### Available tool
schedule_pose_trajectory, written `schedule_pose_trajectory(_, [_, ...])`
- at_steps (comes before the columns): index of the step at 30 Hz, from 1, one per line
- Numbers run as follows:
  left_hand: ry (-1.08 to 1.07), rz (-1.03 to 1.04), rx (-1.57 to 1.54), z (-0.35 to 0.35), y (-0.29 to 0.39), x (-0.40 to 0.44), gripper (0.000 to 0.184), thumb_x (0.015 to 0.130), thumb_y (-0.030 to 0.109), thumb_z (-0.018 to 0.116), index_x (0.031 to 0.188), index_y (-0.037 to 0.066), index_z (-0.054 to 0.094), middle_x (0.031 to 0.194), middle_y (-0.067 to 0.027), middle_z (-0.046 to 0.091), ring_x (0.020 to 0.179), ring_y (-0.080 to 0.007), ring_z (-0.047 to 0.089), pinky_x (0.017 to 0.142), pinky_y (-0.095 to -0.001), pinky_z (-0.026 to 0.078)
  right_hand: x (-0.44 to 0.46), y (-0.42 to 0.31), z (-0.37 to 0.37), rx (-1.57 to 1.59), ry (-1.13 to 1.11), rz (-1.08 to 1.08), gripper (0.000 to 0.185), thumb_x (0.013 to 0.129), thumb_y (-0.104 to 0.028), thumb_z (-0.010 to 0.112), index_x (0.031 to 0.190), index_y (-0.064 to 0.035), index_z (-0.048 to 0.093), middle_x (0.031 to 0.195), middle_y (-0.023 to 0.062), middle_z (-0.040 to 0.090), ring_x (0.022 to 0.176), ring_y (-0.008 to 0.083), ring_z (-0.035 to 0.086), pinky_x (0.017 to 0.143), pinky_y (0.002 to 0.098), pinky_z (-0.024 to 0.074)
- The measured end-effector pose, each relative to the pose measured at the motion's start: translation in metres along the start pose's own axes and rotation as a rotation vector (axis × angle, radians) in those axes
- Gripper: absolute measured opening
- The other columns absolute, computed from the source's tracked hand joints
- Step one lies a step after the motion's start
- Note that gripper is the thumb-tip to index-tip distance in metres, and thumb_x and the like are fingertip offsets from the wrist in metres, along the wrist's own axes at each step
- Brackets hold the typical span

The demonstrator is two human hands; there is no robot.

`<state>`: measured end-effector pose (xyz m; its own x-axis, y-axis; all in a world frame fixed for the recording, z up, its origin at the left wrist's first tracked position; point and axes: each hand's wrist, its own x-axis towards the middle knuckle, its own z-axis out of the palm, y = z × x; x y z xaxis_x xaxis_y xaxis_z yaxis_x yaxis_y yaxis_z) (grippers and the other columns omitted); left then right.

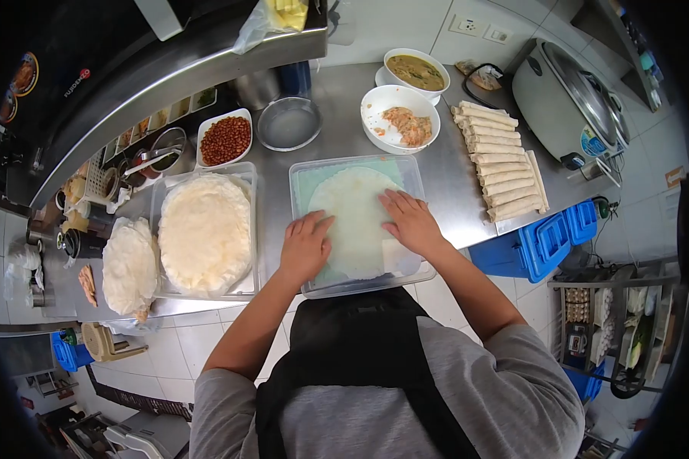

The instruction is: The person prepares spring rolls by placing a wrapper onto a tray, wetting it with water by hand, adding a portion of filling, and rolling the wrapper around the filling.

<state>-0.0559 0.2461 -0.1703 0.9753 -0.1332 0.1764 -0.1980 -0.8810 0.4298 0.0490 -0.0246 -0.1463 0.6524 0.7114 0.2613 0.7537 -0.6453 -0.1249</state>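
Observation:
A round, translucent rice-paper-like wrapper [352,210] lies spread on a clear plastic tray [421,172] with a green sheet at the counter's front edge. My left hand [308,243] rests on its left edge, fingers spread and holding nothing. On the right edge lies my right hand [412,222], fingers also stretched out flat. A small pale rectangular piece [393,255] shows near the wrapper's lower right. Just behind the tray stands a white bowl [375,115] with a pinkish-orange filling [409,126]. Pale rolled wraps [505,161] lie stacked in a row to the right.
Left of the tray, a clear container [254,199] holds a pile of round wrappers [207,233], beside a plastic-wrapped stack [130,264]. Behind are a dish of reddish-brown nuts or beans [224,141], a grey bowl [289,124], a soup bowl [415,73] and a large cooker [563,103].

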Motion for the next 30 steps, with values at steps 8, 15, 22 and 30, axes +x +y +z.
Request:
schedule_pose_trajectory(8, [0.033,-0.059,0.035,0.000,0.008,-0.016,0.066,0.088,0.035,0.066,0.147,0.016,0.044,0.155,-0.0107,0.036,0.145,-0.0308,0.032,0.118,-0.0559,0.019,0.090,-0.024,-0.006,0.090,-0.107,0.005,0.064,0.097,-0.039,0.058,0.147,-0.0048,0.038,0.153,0.0149,0.040,0.142,0.0319,0.037,0.113,0.0513,0.0318])
schedule_pose_trajectory(15, [0.116,-0.073,-0.094,0.005,0.001,-0.017,0.057,0.088,0.035,0.069,0.138,0.011,0.055,0.148,-0.0105,0.045,0.141,-0.0325,0.037,0.118,-0.0532,0.024,0.250,-0.086,0.044,0.052,-0.181,-0.014,0.069,0.101,-0.058,0.038,0.134,0.0005,0.054,0.141,0.0172,0.054,0.134,0.0317,0.049,0.116,0.0515,0.0278])
schedule_pose_trajectory(22, [0.217,-0.111,-0.160,0.009,-0.005,-0.018,0.057,0.088,0.031,0.067,0.139,0.010,0.053,0.147,-0.0107,0.046,0.141,-0.0337,0.038,0.118,-0.0537,0.024,0.258,-0.051,0.037,0.373,0.009,-0.015,0.074,0.103,-0.059,0.029,0.118,0.0037,0.065,0.114,0.0180,0.070,0.110,0.0335,0.065,0.111,0.0465,0.0365])
schedule_pose_trajectory(30, [0.174,-0.138,-0.090,0.009,-0.005,-0.011,0.059,0.089,0.028,0.064,0.142,0.007,0.048,0.149,-0.0099,0.046,0.142,-0.0325,0.037,0.120,-0.0515,0.022,0.127,-0.023,0.037,1.780,0.023,0.590,0.068,0.107,-0.050,0.026,0.133,0.0064,0.052,0.136,0.0214,0.056,0.128,0.0278,0.054,0.111,0.0403,0.0384])
